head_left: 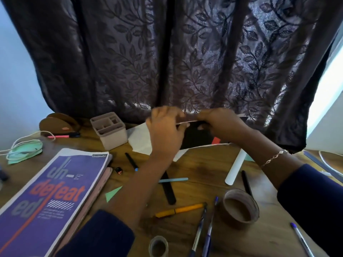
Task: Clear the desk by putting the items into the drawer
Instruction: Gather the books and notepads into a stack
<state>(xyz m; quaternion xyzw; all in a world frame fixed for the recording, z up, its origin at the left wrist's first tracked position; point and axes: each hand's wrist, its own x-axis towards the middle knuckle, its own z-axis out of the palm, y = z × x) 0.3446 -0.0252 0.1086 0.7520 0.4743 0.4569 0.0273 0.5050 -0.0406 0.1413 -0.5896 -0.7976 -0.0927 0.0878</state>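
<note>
While the left hand (165, 130) and right hand (220, 125) pinched a thin sheet (189, 120) with curled fingers (172, 113), the organizer (111, 138) stood left of them.

I see a matt, grainy wooden desk (204, 164), a sheeny leaf-patterned cloth curtain (167, 52), a glossy paper notebook (46, 191), and a matt plastic organiser (111, 134).
</note>
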